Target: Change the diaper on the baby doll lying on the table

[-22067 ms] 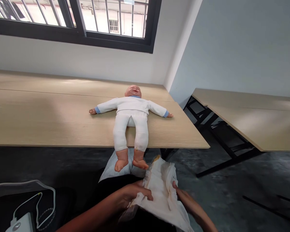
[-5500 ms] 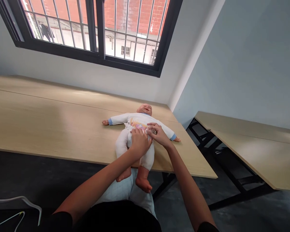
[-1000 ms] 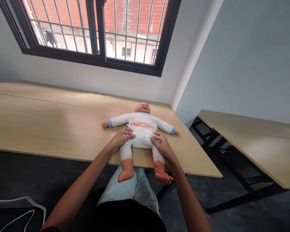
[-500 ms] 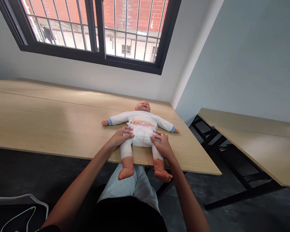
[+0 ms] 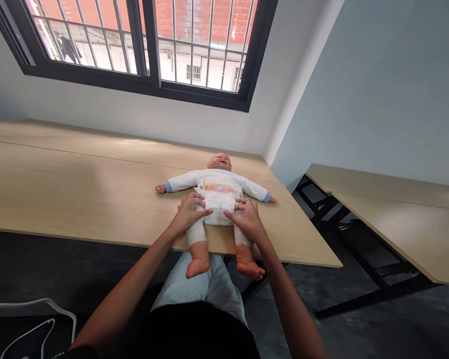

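A baby doll [image 5: 219, 162] lies on its back on the wooden table [image 5: 108, 209], arms spread and feet hanging past the front edge. It wears a white top [image 5: 219, 180] with blue cuffs, and a white diaper [image 5: 220, 212] over its white leg coverings. My left hand [image 5: 190, 213] grips the diaper at the doll's hip on the left of the view, thumb across the front. On the other hip my right hand [image 5: 247, 218] holds the diaper's opposite side, its thumb also on the front. The hands partly hide both sides of the diaper.
A second table [image 5: 396, 214] with a dark metal frame stands at the right, across a gap. Behind the main table is a white wall with a barred window [image 5: 157, 50]. A white-rimmed dark object [image 5: 62, 311] with a cable sits at the lower left.
Both thumbs have moved inward over the diaper's front, the right hand's most clearly. The doll's feet have shifted slightly. The whole view has tilted a little.
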The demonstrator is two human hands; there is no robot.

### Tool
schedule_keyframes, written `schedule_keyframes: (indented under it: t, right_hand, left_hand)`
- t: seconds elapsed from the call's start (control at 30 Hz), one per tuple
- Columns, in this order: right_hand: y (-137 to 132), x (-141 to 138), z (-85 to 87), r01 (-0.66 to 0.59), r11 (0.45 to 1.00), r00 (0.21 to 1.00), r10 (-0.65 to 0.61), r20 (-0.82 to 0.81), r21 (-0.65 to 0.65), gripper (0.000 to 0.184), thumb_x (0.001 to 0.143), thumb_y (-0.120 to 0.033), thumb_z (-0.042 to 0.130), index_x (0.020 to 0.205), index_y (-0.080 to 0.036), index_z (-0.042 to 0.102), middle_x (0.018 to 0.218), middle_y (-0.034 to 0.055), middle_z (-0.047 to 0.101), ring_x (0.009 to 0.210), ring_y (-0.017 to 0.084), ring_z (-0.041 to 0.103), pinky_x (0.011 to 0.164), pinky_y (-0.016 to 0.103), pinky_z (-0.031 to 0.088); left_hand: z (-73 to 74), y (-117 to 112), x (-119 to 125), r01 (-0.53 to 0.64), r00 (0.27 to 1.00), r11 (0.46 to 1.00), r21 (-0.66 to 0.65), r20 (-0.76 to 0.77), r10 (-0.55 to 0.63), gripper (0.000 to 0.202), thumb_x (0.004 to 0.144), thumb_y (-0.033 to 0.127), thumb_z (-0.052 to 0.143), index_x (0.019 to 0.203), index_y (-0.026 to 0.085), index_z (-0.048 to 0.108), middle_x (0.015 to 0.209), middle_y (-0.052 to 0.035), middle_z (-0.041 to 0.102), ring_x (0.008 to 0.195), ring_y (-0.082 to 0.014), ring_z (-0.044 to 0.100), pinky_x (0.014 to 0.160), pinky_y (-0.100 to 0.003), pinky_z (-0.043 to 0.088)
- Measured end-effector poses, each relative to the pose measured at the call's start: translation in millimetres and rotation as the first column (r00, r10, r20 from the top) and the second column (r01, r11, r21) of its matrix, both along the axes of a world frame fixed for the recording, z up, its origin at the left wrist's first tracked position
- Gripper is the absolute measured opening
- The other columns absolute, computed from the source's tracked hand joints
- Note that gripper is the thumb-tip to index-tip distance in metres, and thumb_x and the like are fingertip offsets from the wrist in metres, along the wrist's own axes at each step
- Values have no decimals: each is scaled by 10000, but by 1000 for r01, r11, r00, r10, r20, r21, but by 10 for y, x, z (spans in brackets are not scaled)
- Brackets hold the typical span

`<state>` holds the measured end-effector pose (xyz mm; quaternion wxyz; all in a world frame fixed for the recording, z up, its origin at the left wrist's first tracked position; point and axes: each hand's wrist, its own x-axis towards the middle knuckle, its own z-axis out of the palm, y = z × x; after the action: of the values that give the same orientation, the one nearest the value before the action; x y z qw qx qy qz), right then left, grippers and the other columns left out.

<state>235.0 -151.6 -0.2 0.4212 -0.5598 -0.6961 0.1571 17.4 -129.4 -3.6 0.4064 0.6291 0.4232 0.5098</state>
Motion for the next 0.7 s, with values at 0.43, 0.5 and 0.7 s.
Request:
schedule_keyframes:
  t: [0.43, 0.5, 0.7]
  right_hand:
    - [13, 70, -31, -46, 999, 998, 45, -41, -28, 296, 770, -480, 697, 695, -195, 661, 1179, 120, 607, 1204, 317, 464, 1053, 493, 343]
    - [10, 66, -28, -46, 999, 998, 45, -46, -29, 295, 770, -480, 697, 703, -194, 666, 1190, 119, 606, 1204, 318, 469, 1055, 497, 339]
    - [5, 83, -31, -77, 997, 986, 77, -150, 5, 321, 765, -519, 694, 745, -198, 695, 1204, 127, 608, 1192, 306, 515, 1062, 485, 360]
  left_hand:
    - [52, -70, -27, 83, 993, 996, -17, 84, -81, 265, 602, 361, 835, 637, 187, 638, 1104, -71, 579, 1106, -277, 547, 955, -389, 420]
    - [76, -88, -28, 93, 992, 995, -19, 89, -91, 276, 595, 359, 837, 628, 186, 624, 1089, -70, 585, 1104, -275, 546, 954, -387, 420]
    - [166, -173, -77, 129, 988, 991, -44, 94, -124, 244, 667, 390, 788, 694, 188, 654, 1099, -85, 615, 1088, -270, 559, 907, -363, 445]
